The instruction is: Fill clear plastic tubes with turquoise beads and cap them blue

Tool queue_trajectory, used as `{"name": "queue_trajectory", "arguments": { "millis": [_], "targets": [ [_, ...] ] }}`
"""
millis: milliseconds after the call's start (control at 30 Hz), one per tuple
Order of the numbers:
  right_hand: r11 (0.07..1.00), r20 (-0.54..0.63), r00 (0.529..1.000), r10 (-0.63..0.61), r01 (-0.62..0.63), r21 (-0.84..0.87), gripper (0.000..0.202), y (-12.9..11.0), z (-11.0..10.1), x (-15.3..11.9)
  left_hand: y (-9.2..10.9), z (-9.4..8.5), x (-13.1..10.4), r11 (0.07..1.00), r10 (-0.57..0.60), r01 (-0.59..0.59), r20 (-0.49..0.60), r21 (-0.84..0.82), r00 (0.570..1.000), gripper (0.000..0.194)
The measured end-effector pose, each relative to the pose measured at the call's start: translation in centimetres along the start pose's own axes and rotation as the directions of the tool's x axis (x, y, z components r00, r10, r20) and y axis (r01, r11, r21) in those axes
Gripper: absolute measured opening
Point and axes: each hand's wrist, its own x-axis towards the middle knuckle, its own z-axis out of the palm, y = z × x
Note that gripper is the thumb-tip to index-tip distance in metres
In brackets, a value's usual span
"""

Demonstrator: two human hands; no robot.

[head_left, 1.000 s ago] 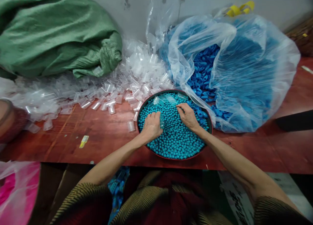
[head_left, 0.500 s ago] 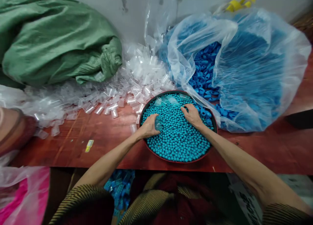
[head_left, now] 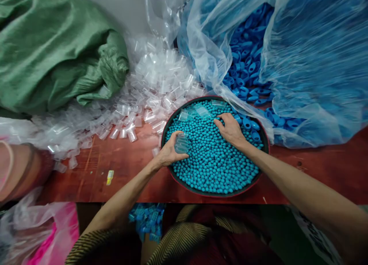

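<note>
My left hand (head_left: 169, 150) is closed around several clear plastic tubes (head_left: 181, 143), stacked side by side between thumb and fingers. It is over the left side of a round, dark tray with a red rim (head_left: 176, 180). Small turquoise balls (head_left: 212, 161) fill the tray. On its upper right, my right hand (head_left: 231, 130) rests low at the balls, fingers bent and thumb apart; nothing shows in the gap. Its palm side is hidden. Beside that hand lie a few blue caps (head_left: 246, 123). Loose clear tubes (head_left: 202, 111) lie on the balls near the far rim.
Behind the tray spreads a heap of clear tubes (head_left: 161, 73). A translucent bag (head_left: 310, 65) of blue caps stands at right, its edge over the tray rim. A green sack (head_left: 57, 54) is at back left, a pinkish bucket (head_left: 17, 173) at left, on the red table (head_left: 94, 180).
The view has shifted closer and lower, so the tray looks larger. The tubes in my left hand now show more plainly. My right hand keeps much the same pose at the balls.
</note>
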Motion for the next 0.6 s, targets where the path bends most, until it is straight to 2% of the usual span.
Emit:
{"name": "queue_trajectory", "arguments": {
  "millis": [33,100,133,200,267,367,467,600],
  "targets": [
    [1.000,0.001,1.000,0.006,-0.006,-0.003,0.028,0.0,0.0,0.0,0.0,0.0,0.0,0.998,0.005,-0.004,-0.013,0.060,1.000,0.077],
    [1.000,0.008,1.000,0.018,-0.018,-0.009,0.030,-0.1,0.0,-0.1,0.1,-0.2,0.0,0.957,0.025,-0.008,-0.055,0.290,0.998,0.074],
    [1.000,0.014,1.000,0.024,-0.023,-0.013,0.031,-0.2,0.0,-0.1,0.2,-0.3,0.0,0.900,0.036,-0.001,-0.074,0.435,0.997,0.070],
    [0.999,0.022,0.999,0.032,-0.032,-0.022,0.031,-0.4,-0.1,-0.2,0.6,-0.5,-0.1,0.731,0.047,0.021,-0.082,0.682,0.995,0.060],
    [0.999,0.021,0.999,0.033,-0.032,-0.030,0.031,-0.5,-0.1,-0.2,1.0,-0.7,-0.1,0.590,0.022,0.030,-0.053,0.807,0.998,0.048],
    [0.999,0.019,0.999,0.027,-0.026,-0.024,0.030,-0.7,-0.3,-0.1,1.2,-0.5,0.5,0.530,-0.053,0.023,0.007,0.848,0.999,0.040],
    [0.999,0.019,0.999,0.039,-0.040,0.021,0.033,-0.8,-0.6,0.0,1.1,0.2,1.4,0.550,-0.099,0.044,0.013,0.834,0.995,0.043],
    [0.991,-0.025,0.993,0.112,-0.110,0.079,0.037,-1.4,-1.0,-0.1,1.1,0.9,2.4,0.591,-0.089,0.080,-0.034,0.803,0.995,0.049]
  ]
}}
